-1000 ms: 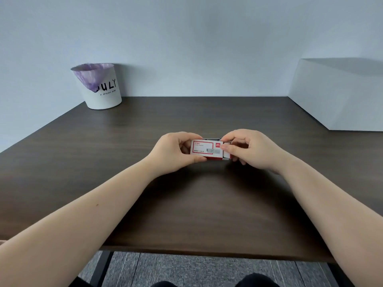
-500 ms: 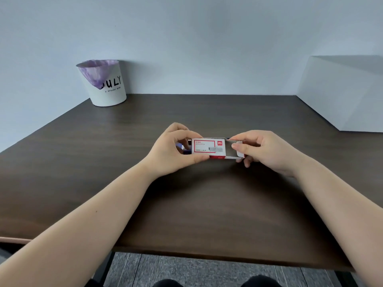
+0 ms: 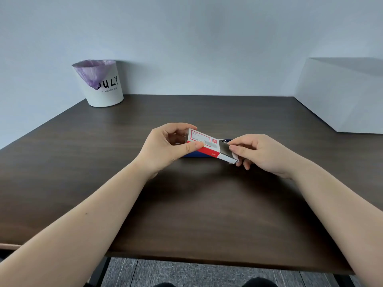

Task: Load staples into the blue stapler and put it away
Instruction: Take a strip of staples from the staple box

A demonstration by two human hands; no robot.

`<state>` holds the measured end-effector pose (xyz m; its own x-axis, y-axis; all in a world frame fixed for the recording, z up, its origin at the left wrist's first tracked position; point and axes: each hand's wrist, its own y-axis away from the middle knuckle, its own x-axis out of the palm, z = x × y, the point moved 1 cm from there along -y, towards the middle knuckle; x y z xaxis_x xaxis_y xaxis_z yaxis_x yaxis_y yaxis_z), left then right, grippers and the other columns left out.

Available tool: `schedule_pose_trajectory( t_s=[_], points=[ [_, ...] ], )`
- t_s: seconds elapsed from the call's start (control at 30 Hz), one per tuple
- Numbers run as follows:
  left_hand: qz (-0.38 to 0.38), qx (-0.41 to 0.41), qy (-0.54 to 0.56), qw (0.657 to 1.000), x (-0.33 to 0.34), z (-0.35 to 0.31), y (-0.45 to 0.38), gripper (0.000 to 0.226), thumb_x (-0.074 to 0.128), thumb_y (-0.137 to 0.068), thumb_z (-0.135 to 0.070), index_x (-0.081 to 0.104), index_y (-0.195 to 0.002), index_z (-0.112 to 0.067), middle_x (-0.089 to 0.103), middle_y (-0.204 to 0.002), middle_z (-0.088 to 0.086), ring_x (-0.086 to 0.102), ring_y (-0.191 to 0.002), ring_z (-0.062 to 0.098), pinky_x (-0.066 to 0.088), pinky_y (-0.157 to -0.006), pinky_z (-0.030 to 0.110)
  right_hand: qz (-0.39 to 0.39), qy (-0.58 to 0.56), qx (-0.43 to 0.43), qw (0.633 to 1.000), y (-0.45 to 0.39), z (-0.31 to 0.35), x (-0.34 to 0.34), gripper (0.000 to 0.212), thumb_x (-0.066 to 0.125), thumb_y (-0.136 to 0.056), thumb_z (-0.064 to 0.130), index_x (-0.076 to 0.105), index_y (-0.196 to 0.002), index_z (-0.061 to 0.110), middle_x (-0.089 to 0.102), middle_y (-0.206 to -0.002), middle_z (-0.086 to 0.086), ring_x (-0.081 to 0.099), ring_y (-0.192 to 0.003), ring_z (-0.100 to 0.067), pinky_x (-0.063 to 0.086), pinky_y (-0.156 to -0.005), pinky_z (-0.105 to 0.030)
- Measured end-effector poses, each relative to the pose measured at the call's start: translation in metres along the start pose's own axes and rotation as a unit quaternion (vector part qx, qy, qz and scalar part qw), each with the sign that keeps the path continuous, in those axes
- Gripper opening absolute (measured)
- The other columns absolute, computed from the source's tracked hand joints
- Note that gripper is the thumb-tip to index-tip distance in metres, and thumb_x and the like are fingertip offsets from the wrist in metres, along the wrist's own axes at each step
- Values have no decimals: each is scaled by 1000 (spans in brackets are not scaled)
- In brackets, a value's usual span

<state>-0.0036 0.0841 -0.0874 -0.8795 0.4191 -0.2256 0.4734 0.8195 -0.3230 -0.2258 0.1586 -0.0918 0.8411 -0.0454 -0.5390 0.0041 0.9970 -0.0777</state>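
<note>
My left hand [image 3: 165, 150] grips the red-and-white sleeve of a small staple box [image 3: 204, 145] above the middle of the dark table. My right hand [image 3: 263, 154] pinches the white inner tray [image 3: 227, 155], which sticks out of the sleeve's right end with grey staples showing inside. The box is tilted, its right end lower. The blue stapler [image 3: 192, 155] lies on the table just behind and under the box, mostly hidden; only blue slivers show.
A white bin [image 3: 104, 94] with a purple liner stands at the table's back left corner. A large white box [image 3: 339, 96] fills the back right. The dark wooden table [image 3: 186, 204] has its front edge close to me.
My right hand has drawn the inner tray farther out to the right. The box has tilted and lifted, and the blue stapler under it has come into sight.
</note>
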Motion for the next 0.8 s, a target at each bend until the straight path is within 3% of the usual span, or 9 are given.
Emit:
schedule_pose_trajectory(
  t_s=[0.2, 0.33, 0.43, 0.53, 0.8],
  points=[
    [20, -8, -2, 1000, -8, 5, 0, 43, 81, -52, -29, 70, -92, -19, 76, -90, -1, 71, -88, 18, 57, -83, 33, -54, 48, -20, 997, 1, 3, -2, 15, 61, -87, 19, 68, -99, 23, 69, -73, 0, 57, -53, -8, 45, -50, -16],
    [67, -13, -43, 997, -6, 7, 2, 43, 82, -51, -25, 68, -91, -20, 75, -89, -4, 70, -84, 13, 57, -83, 29, -75, 142, -62, 985, 2, 7, -4, 13, 69, -80, 23, 70, -93, 22, 68, -76, -8, 58, -64, -24, 48, -66, -29],
    [79, -14, -57, 995, -5, 7, 2, 42, 82, -49, -29, 67, -88, -26, 75, -86, -9, 70, -86, 14, 58, -83, 29, -67, 159, -80, 982, 4, 11, -3, 6, 72, -77, 21, 71, -83, 21, 51, -63, -1, 42, -55, -11, 40, -59, -20],
    [81, -9, -63, 995, -4, 7, 2, 43, 82, -49, -31, 67, -89, -25, 75, -86, -8, 71, -86, 14, 58, -83, 30, -46, 206, -85, 974, 5, 12, 0, 3, 72, -77, 23, 72, -80, 24, 47, -63, 8, 44, -60, -4, 36, -57, -11],
    [89, -22, -81, 992, -3, 7, 1, 47, 82, -51, -32, 67, -95, -20, 75, -92, -4, 71, -89, 14, 57, -84, 32, -9, 291, -83, 953, 3, 17, 6, 9, 64, -82, 22, 73, -81, 21, 53, -73, 7, 49, -64, -5, 36, -62, -16]
  ],
)
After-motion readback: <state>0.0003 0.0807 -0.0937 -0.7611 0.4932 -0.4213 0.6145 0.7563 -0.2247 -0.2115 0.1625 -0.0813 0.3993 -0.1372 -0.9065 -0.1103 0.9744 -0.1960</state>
